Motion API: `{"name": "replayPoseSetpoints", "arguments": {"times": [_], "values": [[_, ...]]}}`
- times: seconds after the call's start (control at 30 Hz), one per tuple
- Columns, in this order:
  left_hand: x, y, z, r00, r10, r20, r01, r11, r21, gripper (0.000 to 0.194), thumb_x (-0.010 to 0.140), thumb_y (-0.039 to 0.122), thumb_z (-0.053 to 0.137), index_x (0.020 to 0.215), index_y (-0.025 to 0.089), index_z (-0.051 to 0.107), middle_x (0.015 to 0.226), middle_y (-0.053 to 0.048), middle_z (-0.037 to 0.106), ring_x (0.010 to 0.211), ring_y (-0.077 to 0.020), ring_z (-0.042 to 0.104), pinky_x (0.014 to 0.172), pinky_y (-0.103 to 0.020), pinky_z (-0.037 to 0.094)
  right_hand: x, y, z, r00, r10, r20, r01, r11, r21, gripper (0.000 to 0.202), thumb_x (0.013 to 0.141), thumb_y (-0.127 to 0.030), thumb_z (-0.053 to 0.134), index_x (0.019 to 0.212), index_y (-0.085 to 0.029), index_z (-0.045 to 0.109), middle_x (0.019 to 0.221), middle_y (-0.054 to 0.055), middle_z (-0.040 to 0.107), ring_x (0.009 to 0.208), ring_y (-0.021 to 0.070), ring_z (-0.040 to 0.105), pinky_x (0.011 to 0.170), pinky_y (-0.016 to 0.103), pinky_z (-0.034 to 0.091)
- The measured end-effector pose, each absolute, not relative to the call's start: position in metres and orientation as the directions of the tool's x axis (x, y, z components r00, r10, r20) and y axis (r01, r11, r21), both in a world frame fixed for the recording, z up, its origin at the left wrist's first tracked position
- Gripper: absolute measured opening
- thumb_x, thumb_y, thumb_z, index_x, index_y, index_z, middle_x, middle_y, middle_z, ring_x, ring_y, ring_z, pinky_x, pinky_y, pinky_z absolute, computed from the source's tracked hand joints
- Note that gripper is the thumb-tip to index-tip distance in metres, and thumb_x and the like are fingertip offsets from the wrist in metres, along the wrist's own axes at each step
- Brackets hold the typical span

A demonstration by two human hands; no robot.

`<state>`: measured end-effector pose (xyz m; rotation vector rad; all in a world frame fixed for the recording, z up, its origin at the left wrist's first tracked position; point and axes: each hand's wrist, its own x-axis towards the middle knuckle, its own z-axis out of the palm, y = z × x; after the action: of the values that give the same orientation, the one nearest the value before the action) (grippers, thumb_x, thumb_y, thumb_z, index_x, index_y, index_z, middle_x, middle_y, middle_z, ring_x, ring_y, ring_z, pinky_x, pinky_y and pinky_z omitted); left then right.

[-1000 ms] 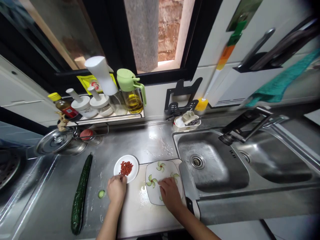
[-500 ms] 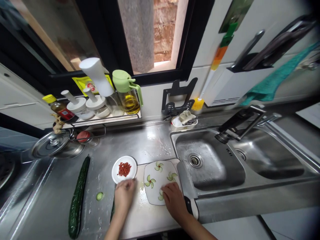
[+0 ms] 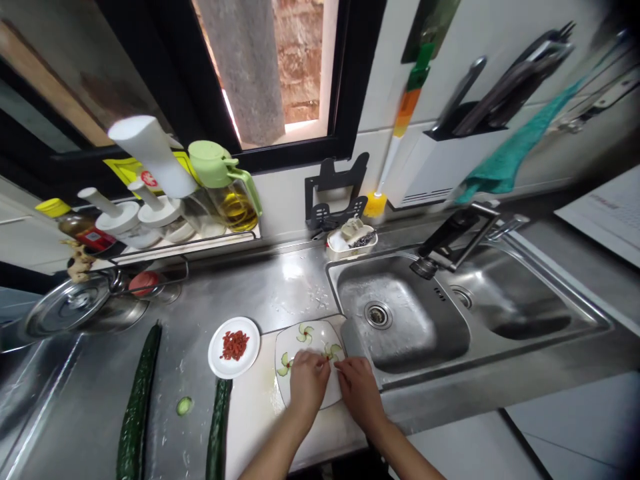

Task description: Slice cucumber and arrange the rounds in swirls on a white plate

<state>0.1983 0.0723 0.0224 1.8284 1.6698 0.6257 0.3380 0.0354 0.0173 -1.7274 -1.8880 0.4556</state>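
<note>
Both hands are over a square white plate on a light cutting board. Fans of pale green cucumber slices with small red centres lie on the plate. My left hand is closed over the plate's middle, its fingertips pinched near the right-hand fan; what they hold is too small to make out. Just to its right, my right hand has its fingers bent together at the plate's right edge, beside the same fan. A round white dish of red berries stands left of the plate.
Two cucumbers and a cucumber end piece lie at the left. A double sink is at the right. Behind stand a condiment rack, a lidded pot and a sponge tray.
My left hand has moved right, from beside the berry dish to over the plate. My right hand has drawn back slightly from the lower fan. The camera view has shifted right.
</note>
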Motion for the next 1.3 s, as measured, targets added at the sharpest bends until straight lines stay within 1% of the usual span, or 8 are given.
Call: {"name": "replayPoseSetpoints", "arguments": {"times": [0.13,0.3,0.6,0.97,1.1,1.3], "values": [[0.210,0.074,0.015,0.122,0.991,-0.048,0.719,-0.055,0.693,0.017,0.079,0.019,0.056,0.067,0.019,0.068,0.068,-0.003,0.065,0.076,-0.0185,0.056,0.077,-0.033,0.039,0.341,0.040,0.015,-0.020,0.984,0.175,0.812,0.118,-0.572,0.025,0.084,-0.012,0.044,0.093,-0.020,0.066,0.081,0.006,0.061,0.080,0.0213,0.052,0.072,0.036,0.043],[0.216,0.076,0.008,0.137,0.989,-0.062,0.735,-0.060,0.675,0.020,0.080,0.021,0.054,0.065,0.019,0.067,0.067,-0.004,0.064,0.075,-0.0189,0.055,0.075,-0.033,0.038,0.342,0.044,0.012,-0.010,0.980,0.197,0.801,0.125,-0.585,0.026,0.084,-0.011,0.043,0.093,-0.020,0.066,0.084,0.007,0.061,0.082,0.0210,0.051,0.074,0.036,0.042],[0.218,0.078,0.005,0.124,0.989,-0.086,0.754,-0.037,0.656,0.022,0.081,0.021,0.051,0.064,0.019,0.065,0.067,-0.004,0.063,0.074,-0.0186,0.054,0.073,-0.032,0.037,0.343,0.052,0.012,-0.039,0.980,0.197,0.798,0.149,-0.585,0.027,0.084,-0.009,0.043,0.095,-0.019,0.065,0.086,0.008,0.061,0.084,0.0215,0.050,0.075,0.036,0.042],[0.218,0.079,0.005,0.120,0.988,-0.097,0.782,-0.034,0.622,0.019,0.079,0.019,0.054,0.065,0.020,0.066,0.068,-0.005,0.064,0.077,-0.0199,0.054,0.072,-0.032,0.037,0.341,0.054,0.011,-0.042,0.989,0.144,0.813,0.117,-0.571,0.026,0.082,-0.008,0.045,0.092,-0.019,0.067,0.086,0.007,0.060,0.084,0.0212,0.049,0.075,0.035,0.042],[0.215,0.080,0.007,0.129,0.987,-0.094,0.777,-0.042,0.629,0.018,0.078,0.019,0.055,0.065,0.020,0.067,0.068,-0.005,0.064,0.077,-0.0197,0.054,0.072,-0.032,0.038,0.341,0.054,0.010,-0.043,0.985,0.166,0.816,0.130,-0.563,0.026,0.082,-0.009,0.046,0.090,-0.020,0.067,0.086,0.007,0.060,0.083,0.0209,0.049,0.075,0.034,0.042],[0.203,0.078,0.013,0.120,0.990,-0.074,0.759,-0.043,0.649,0.017,0.077,0.018,0.055,0.068,0.020,0.069,0.070,-0.004,0.065,0.079,-0.0200,0.055,0.076,-0.032,0.040,0.344,0.054,0.011,-0.052,0.976,0.212,0.813,0.165,-0.558,0.028,0.083,-0.008,0.045,0.096,-0.020,0.067,0.087,0.007,0.060,0.084,0.0208,0.050,0.076,0.034,0.043]]}}
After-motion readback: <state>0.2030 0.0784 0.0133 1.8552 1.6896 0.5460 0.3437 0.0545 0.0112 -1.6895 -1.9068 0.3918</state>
